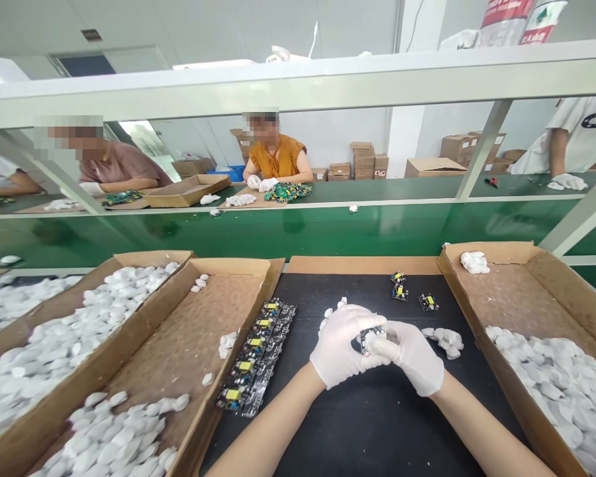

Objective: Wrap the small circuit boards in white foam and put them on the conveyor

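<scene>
In white gloves, my left hand [345, 341] and my right hand [414, 351] meet over the black mat. Between their fingers is a small circuit board [370, 338], dark with white parts; the fingers cover much of it. My left hand grips its left side, and my right fingers press on its right side, where a white piece partly shows. Left of my hands lies a row of joined circuit boards [255, 348] with yellow components. Several single boards [428, 303] rest beyond my right hand. Small white pieces [447, 341] lie beside my right hand, others behind my left.
Cardboard trays with white plastic pieces stand at the left [124, 430] and right [551, 377]. Behind the mat [357, 424] runs a green conveyor belt [278, 232] under a white frame [298, 86]. Across it, co-workers sit with green boards [288, 192] and cardboard trays.
</scene>
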Demonstrator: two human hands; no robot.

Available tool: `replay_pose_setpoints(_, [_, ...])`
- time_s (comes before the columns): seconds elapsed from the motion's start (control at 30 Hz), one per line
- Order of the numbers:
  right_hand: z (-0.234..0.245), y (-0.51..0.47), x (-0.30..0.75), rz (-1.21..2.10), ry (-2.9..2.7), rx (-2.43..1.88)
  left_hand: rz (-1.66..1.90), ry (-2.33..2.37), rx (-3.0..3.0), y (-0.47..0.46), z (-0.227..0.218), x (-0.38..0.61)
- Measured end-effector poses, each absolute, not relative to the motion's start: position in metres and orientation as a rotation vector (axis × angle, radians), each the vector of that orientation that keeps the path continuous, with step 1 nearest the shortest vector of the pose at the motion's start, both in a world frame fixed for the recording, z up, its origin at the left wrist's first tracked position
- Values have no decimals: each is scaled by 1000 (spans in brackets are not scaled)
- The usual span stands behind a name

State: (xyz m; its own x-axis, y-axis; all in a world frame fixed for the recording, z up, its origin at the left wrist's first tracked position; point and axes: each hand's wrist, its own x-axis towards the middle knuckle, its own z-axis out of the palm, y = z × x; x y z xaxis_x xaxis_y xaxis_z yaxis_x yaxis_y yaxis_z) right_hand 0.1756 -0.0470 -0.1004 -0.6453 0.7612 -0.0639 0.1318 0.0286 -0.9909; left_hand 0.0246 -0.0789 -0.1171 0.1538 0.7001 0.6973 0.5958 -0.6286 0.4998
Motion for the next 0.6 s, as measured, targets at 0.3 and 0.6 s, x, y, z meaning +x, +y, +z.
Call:
replay_pose_setpoints(0.3, [-110,-44,175,1551,-1861,-979,1321,1414,2323,-75,-125,20])
replay_pose_setpoints(0.6, [-104,5,165,1198,-1768,-1259,786,1924,2079,-67,-125,-1])
